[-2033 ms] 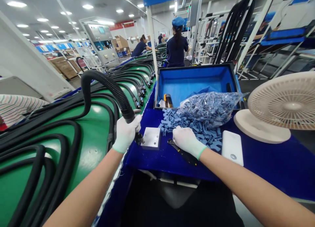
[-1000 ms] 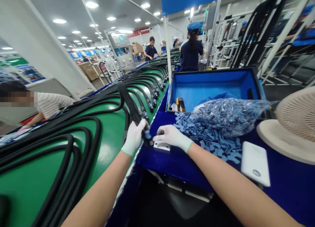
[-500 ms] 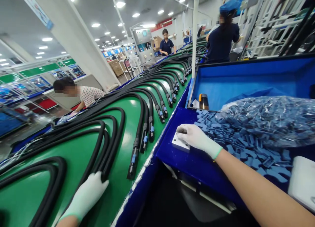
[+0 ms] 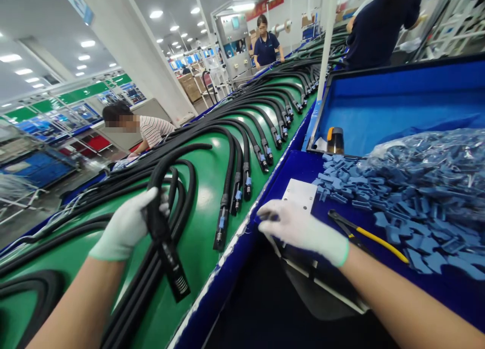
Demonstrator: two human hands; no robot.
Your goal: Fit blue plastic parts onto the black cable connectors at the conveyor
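My left hand is wrapped around a black hose near its end, lifting that end above the green surface. A metal spring shows in the open black tip, which points down and right. My right hand, its fingers curled in a pinch, hovers by the blue ledge's edge, in front of a white metal block with holes. What it pinches, if anything, is hidden. Loose blue plastic clips are heaped beyond it. Yellow-handled pliers lie to the right of this hand.
Many black hoses, several with blue clips at their ends, run along the green conveyor. A blue bin holds a clear plastic bag at the right. An orange-topped container stands by a white pole. Co-workers are farther off.
My left hand has raised a hose end off the conveyor. My right hand has left the metal block and moved toward the ledge's edge. The view has shifted, uncovering the pliers.
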